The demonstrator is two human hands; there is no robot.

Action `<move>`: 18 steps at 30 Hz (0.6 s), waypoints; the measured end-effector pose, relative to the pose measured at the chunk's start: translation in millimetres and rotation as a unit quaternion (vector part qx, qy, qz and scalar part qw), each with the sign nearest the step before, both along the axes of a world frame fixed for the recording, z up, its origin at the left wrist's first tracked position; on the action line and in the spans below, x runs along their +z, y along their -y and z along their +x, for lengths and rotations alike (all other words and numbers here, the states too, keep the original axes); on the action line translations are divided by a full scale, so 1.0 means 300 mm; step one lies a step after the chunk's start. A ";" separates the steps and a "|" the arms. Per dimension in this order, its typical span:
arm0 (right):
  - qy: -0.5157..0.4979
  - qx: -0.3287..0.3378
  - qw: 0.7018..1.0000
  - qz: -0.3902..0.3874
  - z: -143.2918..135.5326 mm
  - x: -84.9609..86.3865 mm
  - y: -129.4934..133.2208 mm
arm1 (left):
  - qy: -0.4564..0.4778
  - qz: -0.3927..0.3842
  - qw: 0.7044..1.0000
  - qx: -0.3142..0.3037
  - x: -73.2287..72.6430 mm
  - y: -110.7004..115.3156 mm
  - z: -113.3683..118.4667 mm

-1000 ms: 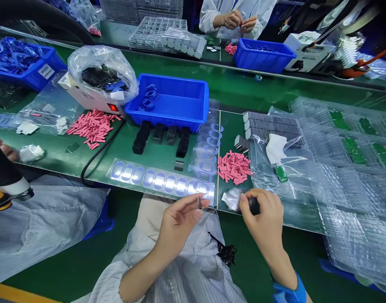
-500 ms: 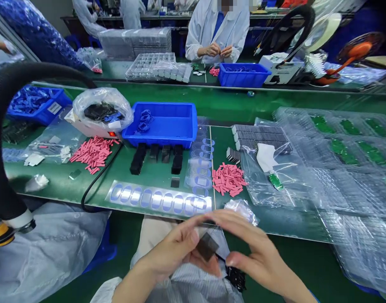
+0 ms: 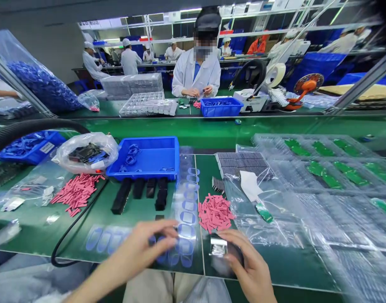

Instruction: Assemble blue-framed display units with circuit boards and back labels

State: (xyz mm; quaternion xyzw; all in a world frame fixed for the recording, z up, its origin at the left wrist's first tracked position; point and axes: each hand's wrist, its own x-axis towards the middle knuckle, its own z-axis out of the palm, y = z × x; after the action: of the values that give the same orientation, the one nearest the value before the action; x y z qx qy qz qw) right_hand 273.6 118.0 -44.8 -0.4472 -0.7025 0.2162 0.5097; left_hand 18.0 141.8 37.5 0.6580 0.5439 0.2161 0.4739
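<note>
While I log this bench from my remote seat, entries run largest first.

1. Green work table [image 3: 139,210]: carries all items below.
2. Clear blister trays [image 3: 322,185], right side, holding green boards.
3. Blue bin [image 3: 149,158], centre, nearly empty.
4. Pink strip pile [image 3: 215,212], just beyond my right hand.
5. Black blocks [image 3: 139,193], in rows before the bin.
6. Clear film sheets with oval blue-edged stickers [image 3: 186,219]: my left hand [image 3: 142,248] lies on them, fingers extended and pressing flat, gripping nothing that I can see.
7. Small shiny part [image 3: 218,246], at the near table edge: my right hand [image 3: 246,269] has fingers curled about it, pinching it.

Risk, as I judge it: the film could slide or crease under the left fingertips, and the small part, held at the very edge, could drop off the table if the pinch loosens.
</note>
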 end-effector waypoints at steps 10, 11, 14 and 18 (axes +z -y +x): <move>0.009 -0.023 0.999 0.042 -0.009 -0.015 -0.003 | -0.523 0.094 0.844 0.067 0.046 -0.608 -0.281; 0.007 -0.021 0.999 0.041 -0.008 -0.015 -0.003 | -0.535 0.083 0.838 0.063 0.031 -0.632 -0.284; -0.001 -0.018 0.999 0.031 -0.006 -0.015 -0.003 | -0.545 0.084 0.833 0.051 0.003 -0.673 -0.284; -0.007 -0.014 1.000 0.023 -0.009 -0.015 -0.002 | -0.539 0.125 0.829 0.079 -0.006 -0.714 -0.295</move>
State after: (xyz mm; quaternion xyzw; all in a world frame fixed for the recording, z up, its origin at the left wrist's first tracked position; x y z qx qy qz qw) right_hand 270.8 118.5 -49.4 -0.4436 -0.6974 0.1963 0.5275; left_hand -70.5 356.0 35.8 0.6786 0.7312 -0.0702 0.0002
